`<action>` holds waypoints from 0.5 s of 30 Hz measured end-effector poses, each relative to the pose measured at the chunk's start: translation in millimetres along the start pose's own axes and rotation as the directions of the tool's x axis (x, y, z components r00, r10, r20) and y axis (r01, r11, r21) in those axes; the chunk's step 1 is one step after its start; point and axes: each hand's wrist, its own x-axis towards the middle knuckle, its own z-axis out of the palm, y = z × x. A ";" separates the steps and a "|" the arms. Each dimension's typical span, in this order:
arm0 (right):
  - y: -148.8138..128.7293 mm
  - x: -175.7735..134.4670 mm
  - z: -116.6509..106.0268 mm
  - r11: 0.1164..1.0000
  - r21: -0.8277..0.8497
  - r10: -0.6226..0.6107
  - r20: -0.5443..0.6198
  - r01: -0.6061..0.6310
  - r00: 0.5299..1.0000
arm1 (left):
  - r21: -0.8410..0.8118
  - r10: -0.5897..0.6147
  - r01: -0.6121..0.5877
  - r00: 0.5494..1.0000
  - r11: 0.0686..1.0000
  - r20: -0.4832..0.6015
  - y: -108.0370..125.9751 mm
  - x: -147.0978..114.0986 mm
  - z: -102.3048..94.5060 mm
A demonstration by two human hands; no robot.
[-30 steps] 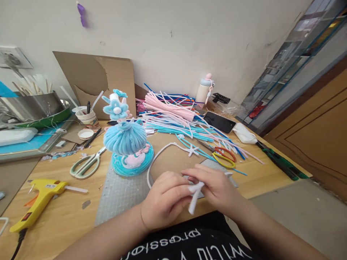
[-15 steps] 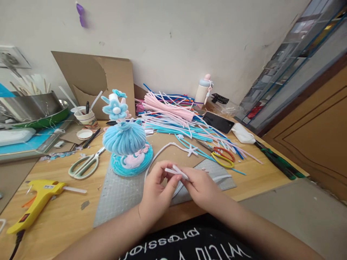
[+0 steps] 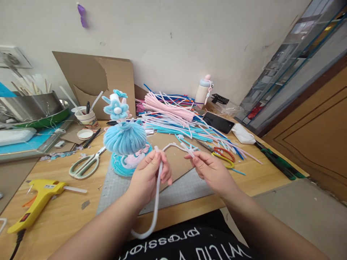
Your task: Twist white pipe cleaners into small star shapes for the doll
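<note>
Wooden table [image 3: 62,209] beneath, glue gun [image 3: 40,198] at far left. Good handling probably means a light pinch near the tip, with slack below. The left hand [image 3: 148,172] has thumb and fingers clamped on a white stem [image 3: 157,200], its tip just above them, its length curving below. The right hand [image 3: 213,171] pinches a white piece [image 3: 186,148] jutting up-left past its fingertips.

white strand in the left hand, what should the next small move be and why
Probably bring the strand's tip across to the short white piece: the left hand pinches the long white strand near its upper end, the right hand holds the short piece, and the two are apart.
</note>
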 end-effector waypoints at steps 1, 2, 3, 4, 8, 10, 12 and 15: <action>0.4 0.0 0.9 0.998 0.040 0.047 0.047 -0.049 0.998 | 0.010 -0.091 0.090 0.995 0.996 0.042 0.4 -0.3 0.9; 0.1 -0.6 2.4 0.995 0.061 0.078 0.090 -0.084 0.993 | 0.048 -0.164 0.161 0.984 0.986 0.067 0.0 -0.7 1.5; -0.9 -1.6 4.2 0.993 0.059 0.095 0.121 -0.103 0.988 | 0.099 -0.213 0.205 0.974 0.974 0.073 -1.0 -1.1 1.8; -2.4 -3.2 6.1 0.994 0.038 0.097 0.139 -0.103 0.986 | 0.152 -0.240 0.228 0.968 0.962 0.069 -2.3 -1.3 1.7; -9.3 -10.8 10.8 0.997 -0.052 0.058 0.131 -0.052 0.990 | 0.280 -0.216 0.204 0.976 0.938 0.013 -6.6 -0.5 -0.8; -11.3 -13.2 11.0 0.996 -0.066 0.072 0.142 -0.063 0.987 | 0.361 -0.196 0.192 0.980 0.913 -0.026 -6.4 -0.1 -1.6; -12.4 -13.7 10.7 0.994 -0.101 0.040 0.129 -0.027 0.991 | 0.483 -0.177 0.185 0.982 0.856 -0.062 -5.2 -0.3 -1.1; -12.8 -12.7 10.9 0.980 -0.156 -0.110 0.081 0.122 0.991 | 0.649 -0.120 0.128 0.991 0.750 -0.057 -3.9 -1.7 0.4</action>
